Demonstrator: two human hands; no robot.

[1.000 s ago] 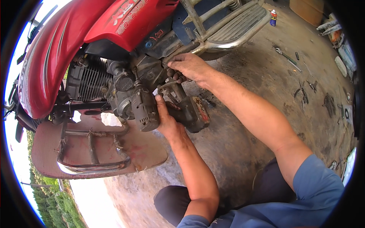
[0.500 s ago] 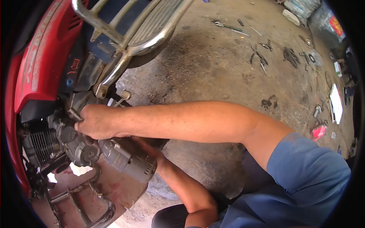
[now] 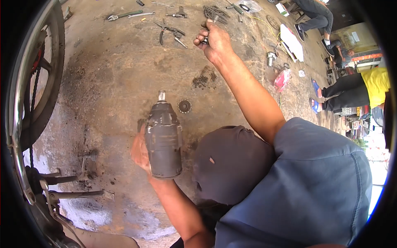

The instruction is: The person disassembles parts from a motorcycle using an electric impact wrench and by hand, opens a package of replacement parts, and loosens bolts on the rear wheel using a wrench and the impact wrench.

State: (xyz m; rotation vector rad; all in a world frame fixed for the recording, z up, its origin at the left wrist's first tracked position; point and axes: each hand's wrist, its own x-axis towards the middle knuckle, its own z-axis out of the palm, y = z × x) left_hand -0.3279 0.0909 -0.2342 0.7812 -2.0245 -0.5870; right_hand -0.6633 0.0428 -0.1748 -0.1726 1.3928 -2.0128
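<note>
My left hand (image 3: 141, 149) is closed around the handle of a dark, worn impact wrench (image 3: 164, 140). Its bare metal drive end points toward the far side of the floor. My right hand (image 3: 215, 41) is stretched out at the upper middle with its fingers curled. A small metal socket (image 3: 216, 18) shows at its fingertips, and something shiny (image 3: 205, 40) sits among the fingers, too covered to name. Just beyond that hand a dark chain (image 3: 219, 13) lies heaped on the floor. Beside the impact wrench lies a small toothed ring (image 3: 184, 106).
A motorcycle wheel (image 3: 45, 78) and a footrest bar (image 3: 78, 194) stand on the left. Pliers (image 3: 167, 32), an adjustable wrench (image 3: 124, 15) and a puller-like tool (image 3: 178, 14) lie on the stained floor. A pink bag (image 3: 282, 79) and people (image 3: 351, 93) are at the right.
Both hands have left the red motorcycle's engine, and the view has swung right. The left hand brings the impact wrench away over the floor; the right hand now reaches toward the scattered tools.
</note>
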